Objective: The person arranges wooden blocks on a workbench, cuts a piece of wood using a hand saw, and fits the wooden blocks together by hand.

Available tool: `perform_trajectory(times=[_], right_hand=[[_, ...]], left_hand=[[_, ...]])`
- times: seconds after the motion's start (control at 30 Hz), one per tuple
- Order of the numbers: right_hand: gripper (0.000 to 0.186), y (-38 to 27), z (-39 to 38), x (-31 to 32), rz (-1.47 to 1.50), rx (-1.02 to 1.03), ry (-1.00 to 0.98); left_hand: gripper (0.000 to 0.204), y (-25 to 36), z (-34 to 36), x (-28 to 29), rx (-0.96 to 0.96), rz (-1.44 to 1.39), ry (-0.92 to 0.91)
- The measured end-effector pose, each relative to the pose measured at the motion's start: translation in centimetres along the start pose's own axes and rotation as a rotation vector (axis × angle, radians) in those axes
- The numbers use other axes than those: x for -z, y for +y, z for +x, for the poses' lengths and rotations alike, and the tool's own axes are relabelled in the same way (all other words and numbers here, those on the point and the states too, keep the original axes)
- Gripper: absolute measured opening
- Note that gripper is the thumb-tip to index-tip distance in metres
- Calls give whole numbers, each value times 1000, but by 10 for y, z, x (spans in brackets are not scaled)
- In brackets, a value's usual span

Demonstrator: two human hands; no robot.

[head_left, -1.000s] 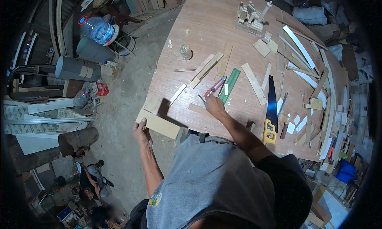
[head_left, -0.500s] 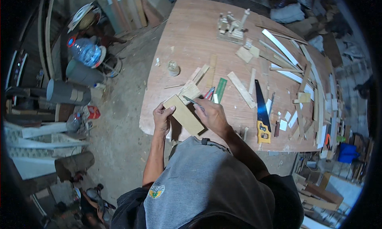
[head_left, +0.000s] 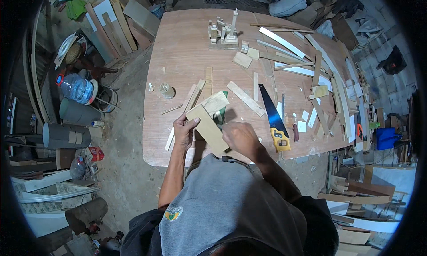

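A flat, pale wooden board (head_left: 207,130) is gripped at its left edge by my left hand (head_left: 182,132), the thumb pressed on its face. A second, lighter wood piece (head_left: 216,103) lies against the board's far end at an angle, making a rough L shape; whether my fingers also hold it is hidden. Close to the board's right edge is my right hand (head_left: 242,137), fingers curled closed. What it holds, if anything, is out of sight. Under the wood pieces, part of a green strip (head_left: 224,95) shows on the table.
On the wooden table (head_left: 182,27) lie a handsaw (head_left: 275,118) with a yellow handle, a glass jar (head_left: 167,90), wood strips (head_left: 245,99) and white offcuts (head_left: 302,126). A small wooden model (head_left: 224,36) stands at the back. Long strips (head_left: 289,44) pile up on the right.
My right hand has drawn back from the board's far end, and the pencil-like tool in it no longer shows. The lighter wood piece now sticks out further right. The whole view has shifted.
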State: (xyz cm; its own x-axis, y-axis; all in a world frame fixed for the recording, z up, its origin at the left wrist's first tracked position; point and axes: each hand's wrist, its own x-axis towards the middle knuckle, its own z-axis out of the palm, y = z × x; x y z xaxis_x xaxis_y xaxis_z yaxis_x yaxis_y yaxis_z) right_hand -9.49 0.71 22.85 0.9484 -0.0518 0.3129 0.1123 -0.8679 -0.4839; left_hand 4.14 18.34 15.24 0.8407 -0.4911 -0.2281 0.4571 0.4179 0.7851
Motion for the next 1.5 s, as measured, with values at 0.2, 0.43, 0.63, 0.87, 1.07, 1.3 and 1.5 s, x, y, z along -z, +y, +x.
perform_trajectory(times=[0.2, 0.43, 0.63, 0.87, 1.07, 1.3, 1.5], right_hand=[[14, -10, 21, 37, 92, -114, 191], [15, 1, 13, 25, 38, -87, -28], [20, -5, 4, 56, 67, -116, -14], [23, 21, -10, 31, 135, -79, 42], [26, 22, -52, 61, 220, -251, 187], [30, 27, -56, 45, 164, -379, 470], [34, 18, -25, 69, -104, -163, 290]], left_hand=[[34, -6, 8, -11, -17, 71, -89], [34, -15, 11, -13, 13, 202, -116], [33, -15, 7, -31, 17, 126, -85], [35, -21, 13, -31, 85, 123, -100], [38, -4, -1, -72, -254, 382, -48], [40, -7, -8, -90, -517, 774, -353], [38, -16, -15, -107, -577, 909, -510]])
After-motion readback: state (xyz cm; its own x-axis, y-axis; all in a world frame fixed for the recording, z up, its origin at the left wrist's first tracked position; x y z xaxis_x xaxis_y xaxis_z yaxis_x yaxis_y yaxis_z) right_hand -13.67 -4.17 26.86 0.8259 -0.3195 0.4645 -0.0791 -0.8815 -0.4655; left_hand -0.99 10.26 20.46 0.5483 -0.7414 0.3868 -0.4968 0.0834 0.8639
